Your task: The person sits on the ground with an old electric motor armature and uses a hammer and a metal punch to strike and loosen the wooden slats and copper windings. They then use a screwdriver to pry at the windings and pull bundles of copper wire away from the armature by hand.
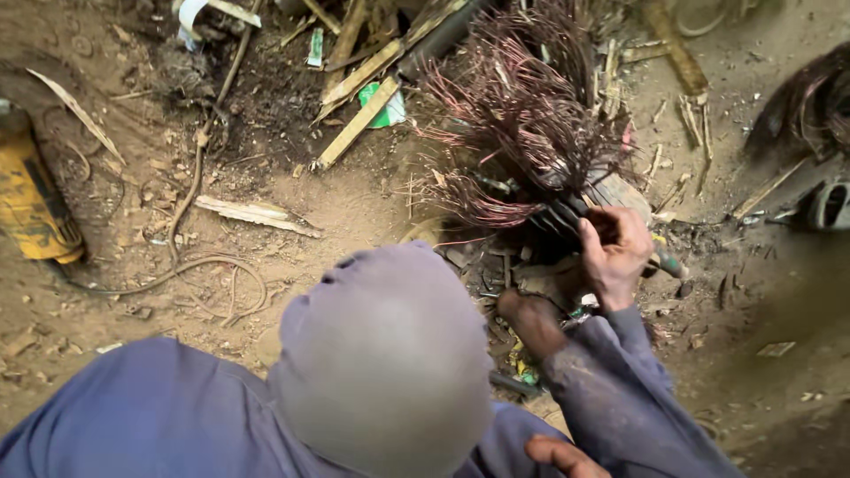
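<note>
Two hands work out at about 3 o'clock: the left hand (531,320) sits low on the dirt, perhaps to brace, and I cannot tell its grip. Just beyond, the right hand (615,252) clenches the neck of the copper wire bundle (522,106), seemingly to keep the strands gathered as they fan toward 12 o'clock.

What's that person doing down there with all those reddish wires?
A person in blue clothes is crouched over the dirt ground, seen from above. Their right hand grips the bottom of a big bundle of coppery wires, where the strands gather together. The left hand can't be made out clearly. A few fingers show at the bottom edge, holding nothing. Wood scraps, a yellow machine and a cable lie around.
</note>
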